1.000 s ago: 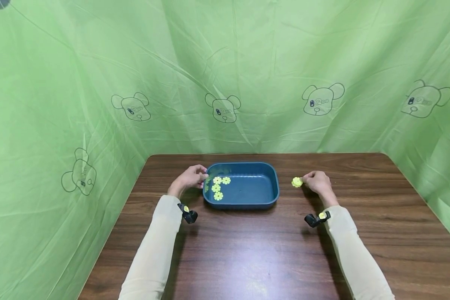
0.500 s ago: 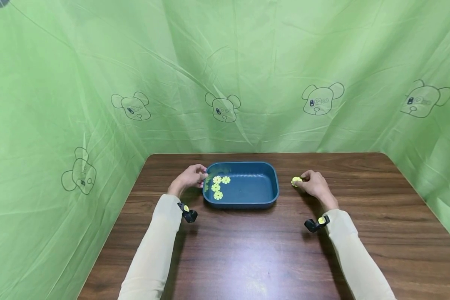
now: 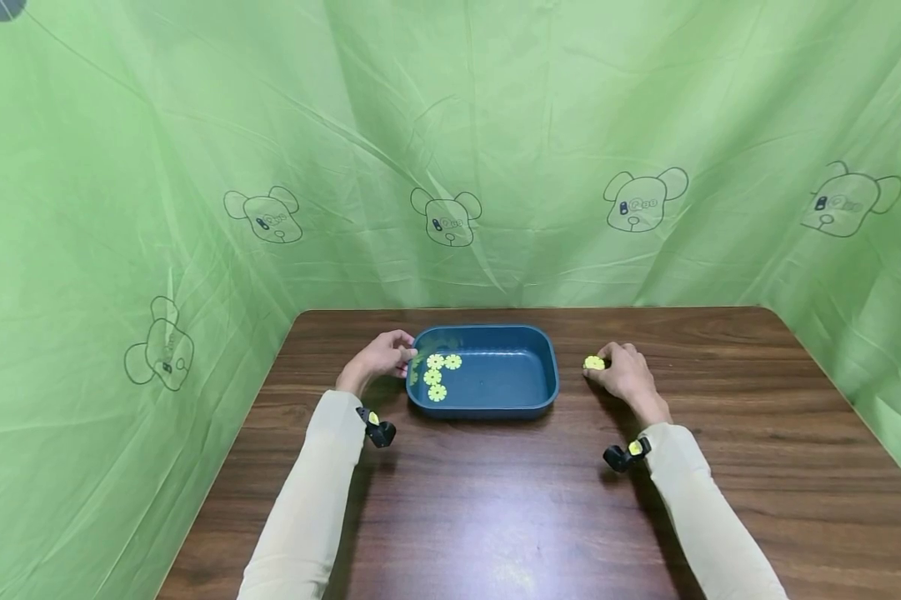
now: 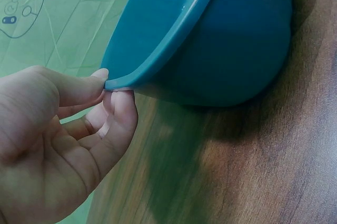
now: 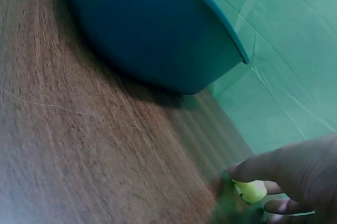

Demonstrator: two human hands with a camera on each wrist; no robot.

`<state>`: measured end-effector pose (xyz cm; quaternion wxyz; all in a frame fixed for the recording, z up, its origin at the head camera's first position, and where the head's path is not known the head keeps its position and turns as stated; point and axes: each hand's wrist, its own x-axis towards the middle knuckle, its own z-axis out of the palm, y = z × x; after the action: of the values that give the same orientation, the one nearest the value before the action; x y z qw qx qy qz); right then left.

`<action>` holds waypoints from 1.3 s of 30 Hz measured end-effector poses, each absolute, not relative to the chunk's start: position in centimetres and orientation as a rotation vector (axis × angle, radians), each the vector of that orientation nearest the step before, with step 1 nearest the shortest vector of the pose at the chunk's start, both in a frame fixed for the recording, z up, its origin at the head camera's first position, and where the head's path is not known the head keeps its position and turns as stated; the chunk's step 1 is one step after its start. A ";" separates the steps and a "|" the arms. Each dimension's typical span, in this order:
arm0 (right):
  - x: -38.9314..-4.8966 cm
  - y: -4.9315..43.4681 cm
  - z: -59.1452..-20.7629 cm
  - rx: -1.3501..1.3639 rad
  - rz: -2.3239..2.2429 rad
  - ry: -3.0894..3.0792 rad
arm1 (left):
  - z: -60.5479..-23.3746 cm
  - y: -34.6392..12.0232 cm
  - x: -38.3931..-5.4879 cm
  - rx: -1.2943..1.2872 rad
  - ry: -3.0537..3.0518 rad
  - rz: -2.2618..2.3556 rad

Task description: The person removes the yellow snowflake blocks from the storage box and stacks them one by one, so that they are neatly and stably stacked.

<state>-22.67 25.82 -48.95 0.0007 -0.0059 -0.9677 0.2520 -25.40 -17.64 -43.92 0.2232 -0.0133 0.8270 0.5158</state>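
A dark blue rectangular plastic basin (image 3: 495,412) stands on the table. My left hand (image 3: 381,354) pinches its left rim, thumb on top and curled fingers under the lip, clear in the left wrist view (image 4: 68,129). Several yellow flower-shaped pieces (image 3: 432,377) lie flat inside, towards the basin's left end. To the right of the basin, my right hand (image 3: 626,372) holds a yellow flower-shaped piece (image 3: 593,363) between thumb and fingers, low over the table. In the right wrist view this yellow piece (image 5: 250,191) is partly covered by the fingers.
The brown wood-grain table (image 3: 480,492) ends at a green curtain (image 3: 525,167) printed with bear outlines. Each wrist wears a small black camera, the left camera (image 3: 378,429) and the right camera (image 3: 625,456).
My right hand has shifted slightly, its wrist turning and moving a little left, with the fingers closing around the yellow flower-shaped piece. The left hand and the basin have stayed put.
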 end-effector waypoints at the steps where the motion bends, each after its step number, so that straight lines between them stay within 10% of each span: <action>1: -22.6 25.8 -48.9 -0.018 0.786 -3.044 | -43.9 -17.6 -25.4 -0.040 2.283 1.426; 39: -23.3 20.0 -42.5 0.168 1.014 -2.767 | -44.0 -17.7 -25.5 -0.021 2.285 1.419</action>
<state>-23.32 20.00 -42.45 0.0946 0.0567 -0.9332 0.3421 -25.49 -17.75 -43.95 0.2239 -0.0075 0.8279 0.5142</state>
